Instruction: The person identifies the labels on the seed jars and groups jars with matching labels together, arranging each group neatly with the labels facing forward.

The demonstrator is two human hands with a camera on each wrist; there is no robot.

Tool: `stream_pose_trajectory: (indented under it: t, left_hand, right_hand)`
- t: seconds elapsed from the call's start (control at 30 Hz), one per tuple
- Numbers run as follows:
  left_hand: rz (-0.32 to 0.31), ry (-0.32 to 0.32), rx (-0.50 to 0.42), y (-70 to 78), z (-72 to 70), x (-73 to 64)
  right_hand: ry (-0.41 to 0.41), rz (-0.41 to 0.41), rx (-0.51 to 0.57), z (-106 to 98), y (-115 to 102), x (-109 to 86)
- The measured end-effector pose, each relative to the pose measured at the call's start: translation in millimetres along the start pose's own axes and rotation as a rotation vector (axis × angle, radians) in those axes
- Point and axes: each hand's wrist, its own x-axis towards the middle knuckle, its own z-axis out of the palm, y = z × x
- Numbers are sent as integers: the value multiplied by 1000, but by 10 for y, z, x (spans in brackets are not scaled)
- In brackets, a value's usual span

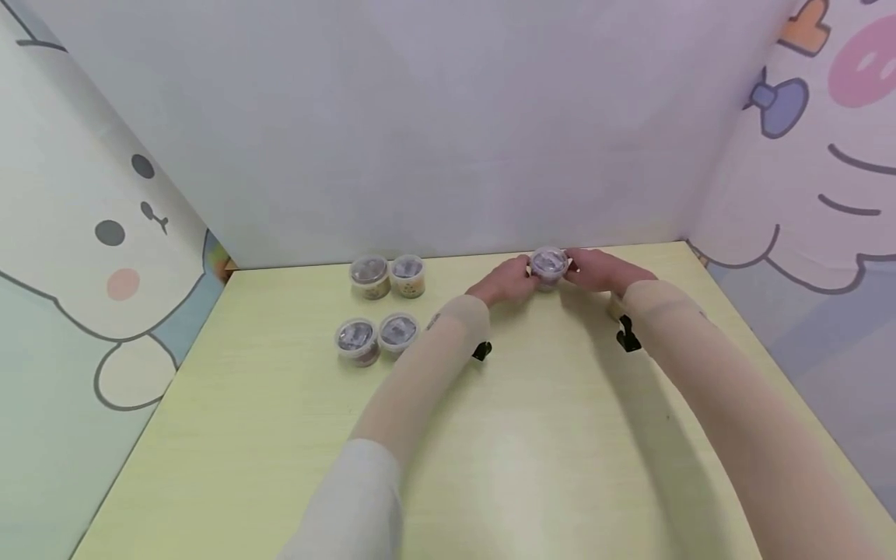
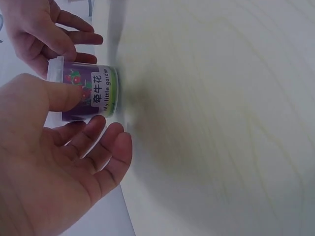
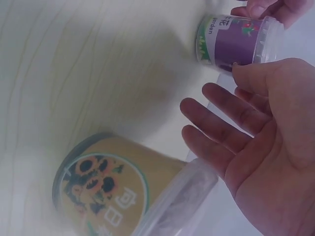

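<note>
A small lidded plastic tub (image 1: 549,266) with a clear lid is between my two hands near the table's back edge. Its purple label (image 2: 105,86) shows flowers and the words "My little garden". My left hand (image 1: 509,281) pinches it from the left, thumb on the label and fingers on the other side. From the right, my right hand (image 1: 600,269) holds it between thumb and forefinger, the other fingers (image 3: 216,125) extended. Whether its base touches the table is unclear. A yellow tub (image 3: 108,189) with a sunflower label stands near my right wrist, mostly hidden in the head view.
On the left stand two back tubs (image 1: 369,278) (image 1: 409,277) side by side. Closer in are two more, a left tub (image 1: 357,342) and a right tub (image 1: 398,333) partly behind my left forearm. Printed fabric walls (image 1: 448,140) border the pale wooden table (image 1: 266,435).
</note>
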Motion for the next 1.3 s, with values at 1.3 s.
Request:
stream_pose_trajectory:
  t: [1.3]
  left_hand:
    - [-4,21,-611,-149,-649,-1167]
  right_hand:
    - [-37,-165,868,172,-979,-272]
